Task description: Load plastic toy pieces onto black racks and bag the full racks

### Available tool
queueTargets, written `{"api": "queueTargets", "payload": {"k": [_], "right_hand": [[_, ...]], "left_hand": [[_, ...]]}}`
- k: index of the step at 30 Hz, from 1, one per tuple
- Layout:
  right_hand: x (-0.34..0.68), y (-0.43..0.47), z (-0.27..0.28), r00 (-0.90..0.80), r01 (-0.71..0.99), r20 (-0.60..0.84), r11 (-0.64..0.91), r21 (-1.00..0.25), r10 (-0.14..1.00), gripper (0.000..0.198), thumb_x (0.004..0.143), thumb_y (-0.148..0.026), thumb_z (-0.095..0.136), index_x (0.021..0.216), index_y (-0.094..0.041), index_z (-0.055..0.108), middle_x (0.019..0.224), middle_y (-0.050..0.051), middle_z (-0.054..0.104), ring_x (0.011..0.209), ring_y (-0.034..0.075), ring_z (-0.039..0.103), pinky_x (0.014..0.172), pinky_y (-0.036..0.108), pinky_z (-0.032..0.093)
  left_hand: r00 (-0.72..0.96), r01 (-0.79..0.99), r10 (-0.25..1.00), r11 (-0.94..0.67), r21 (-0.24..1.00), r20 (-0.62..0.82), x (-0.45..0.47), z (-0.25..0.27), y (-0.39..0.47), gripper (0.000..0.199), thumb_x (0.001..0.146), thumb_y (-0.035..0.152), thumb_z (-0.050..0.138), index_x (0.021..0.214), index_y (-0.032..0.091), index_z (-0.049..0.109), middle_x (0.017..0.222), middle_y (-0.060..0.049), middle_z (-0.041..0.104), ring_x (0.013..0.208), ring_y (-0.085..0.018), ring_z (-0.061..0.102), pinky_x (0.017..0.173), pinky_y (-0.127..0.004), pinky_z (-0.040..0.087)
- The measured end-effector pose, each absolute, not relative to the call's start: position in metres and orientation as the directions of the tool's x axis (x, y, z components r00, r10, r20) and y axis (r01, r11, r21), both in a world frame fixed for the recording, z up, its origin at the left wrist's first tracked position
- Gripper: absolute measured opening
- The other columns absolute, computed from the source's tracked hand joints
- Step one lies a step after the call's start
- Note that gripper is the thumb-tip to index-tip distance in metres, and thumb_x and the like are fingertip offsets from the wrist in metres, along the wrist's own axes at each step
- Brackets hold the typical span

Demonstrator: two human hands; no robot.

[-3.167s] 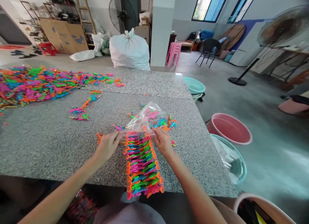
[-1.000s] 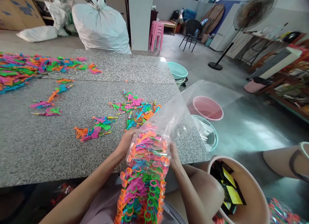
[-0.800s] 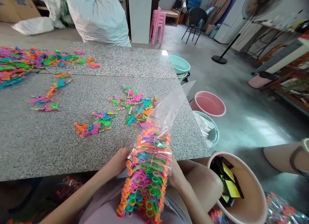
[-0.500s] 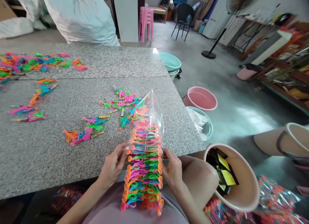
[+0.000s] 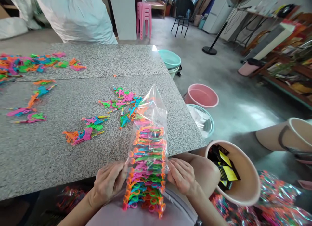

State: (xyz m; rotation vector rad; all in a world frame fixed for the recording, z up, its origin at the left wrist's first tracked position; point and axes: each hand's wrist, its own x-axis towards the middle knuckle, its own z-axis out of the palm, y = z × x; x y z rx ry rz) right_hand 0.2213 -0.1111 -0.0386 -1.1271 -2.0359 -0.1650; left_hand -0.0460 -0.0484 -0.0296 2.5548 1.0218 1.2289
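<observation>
A clear plastic bag is drawn over the far part of a long stack of small colourful plastic toys, which have orange round ends along both sides. The stack's near end lies bare against my lap. At the bag's left edge my left hand is closed, pinching the plastic. My right hand grips the bag's opposite edge with its fingers curled. Just beyond the bag, a loose pile of similar toys lies on the speckled table, and a smaller cluster is to the left.
More toys are heaped at the table's far left. Right of the table stand a pink basin, a teal basin and a beige tub with black-and-yellow cards. Filled bags lie on the floor. A big white sack stands behind the table.
The clear bag has come further down over the stack toward me. Both hands have moved nearer my body along with its edges. The view has shifted slightly.
</observation>
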Motion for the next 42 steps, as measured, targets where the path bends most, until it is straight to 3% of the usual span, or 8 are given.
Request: {"api": "queueTargets", "payload": {"k": [8, 15, 19, 26, 30, 34, 38, 42], "right_hand": [[0.216, -0.15, -0.026, -0.449, 0.718, 0.52, 0.64, -0.274, 0.727, 0.027, 0.097, -0.011, 0.039, 0.08, -0.019, 0.059, 0.057, 0.0, 0.058, 0.048, 0.013, 0.052, 0.049, 0.026, 0.04], [0.238, -0.077, 0.06, 0.018, 0.748, 0.471, 0.301, -0.591, 0.882, 0.038, 0.095, -0.023, 0.041, 0.057, -0.021, 0.04, 0.049, -0.006, 0.038, 0.046, 0.008, 0.035, 0.049, 0.023, 0.026], [0.249, -0.036, 0.131, 0.017, 0.705, 0.355, 0.241, -0.667, 0.935, 0.037, 0.09, -0.025, 0.043, 0.054, -0.02, 0.04, 0.049, -0.006, 0.036, 0.049, 0.007, 0.034, 0.051, 0.022, 0.027], [0.253, 0.012, 0.167, -0.086, 0.807, 0.393, 0.295, -0.511, 0.915, 0.034, 0.084, -0.021, 0.048, 0.05, -0.018, 0.049, 0.048, -0.005, 0.044, 0.049, 0.007, 0.039, 0.052, 0.023, 0.027], [0.25, 0.032, 0.155, -0.059, 0.847, 0.411, 0.264, -0.462, 0.91, 0.035, 0.085, -0.021, 0.048, 0.049, -0.019, 0.049, 0.045, -0.005, 0.045, 0.047, 0.008, 0.041, 0.051, 0.023, 0.027], [0.222, 0.032, 0.149, -0.015, 0.76, 0.542, 0.362, -0.54, 0.84, 0.036, 0.096, -0.026, 0.043, 0.062, -0.02, 0.052, 0.051, -0.005, 0.049, 0.048, 0.009, 0.045, 0.051, 0.023, 0.033], [0.172, 0.029, 0.169, -0.32, 0.679, 0.601, 0.619, -0.394, 0.733, 0.031, 0.1, -0.028, 0.044, 0.071, -0.022, 0.053, 0.061, -0.003, 0.052, 0.054, 0.011, 0.047, 0.056, 0.025, 0.038], [0.123, 0.04, 0.191, -0.52, 0.532, 0.601, 0.781, -0.328, 0.607, 0.025, 0.097, -0.026, 0.055, 0.073, -0.026, 0.06, 0.061, -0.002, 0.053, 0.054, 0.013, 0.046, 0.055, 0.029, 0.035]], "left_hand": [[0.64, 0.3, 0.54, -0.83, 0.47, 0.546, -0.065, -0.027, -0.06, 0.021, 0.088, 0.007, 0.048, 0.084, 0.022, 0.063, 0.069, 0.0, 0.072, 0.058, -0.013, 0.068, 0.062, -0.02, 0.055], [0.589, 0.407, 0.697, -0.693, 0.595, 0.408, -0.016, 0.072, 0.019, 0.03, 0.089, 0.021, 0.047, 0.06, 0.02, 0.055, 0.046, 0.005, 0.056, 0.04, -0.008, 0.05, 0.041, -0.019, 0.034], [0.642, 0.413, 0.709, -0.641, 0.646, 0.293, 0.002, 0.15, 0.063, 0.033, 0.086, 0.028, 0.047, 0.055, 0.02, 0.053, 0.043, 0.005, 0.056, 0.038, -0.008, 0.049, 0.043, -0.019, 0.037], [0.591, 0.616, 0.76, -0.643, 0.455, 0.272, 0.003, 0.183, 0.085, 0.034, 0.089, 0.02, 0.049, 0.054, 0.018, 0.048, 0.046, 0.005, 0.052, 0.044, -0.007, 0.047, 0.05, -0.02, 0.031], [0.55, 0.61, 0.797, -0.587, 0.532, 0.249, -0.013, 0.162, 0.096, 0.033, 0.09, 0.023, 0.046, 0.057, 0.019, 0.048, 0.049, 0.004, 0.052, 0.047, -0.01, 0.049, 0.051, -0.023, 0.033], [0.57, 0.438, 0.67, -0.738, 0.514, 0.476, -0.032, 0.149, 0.092, 0.029, 0.091, 0.032, 0.051, 0.068, 0.019, 0.062, 0.077, -0.002, 0.062, 0.079, -0.016, 0.061, 0.071, -0.026, 0.046], [0.7, 0.213, 0.517, -0.809, 0.547, 0.492, -0.045, 0.161, 0.079, 0.02, 0.091, 0.034, 0.061, 0.08, 0.022, 0.073, 0.114, -0.004, 0.065, 0.107, -0.019, 0.063, 0.087, -0.028, 0.05], [0.638, 0.43, 0.725, -0.614, 0.662, 0.259, -0.079, 0.177, 0.06, 0.013, 0.084, 0.032, 0.068, 0.082, 0.023, 0.076, 0.097, 0.002, 0.07, 0.096, -0.016, 0.068, 0.083, -0.027, 0.051]]}}
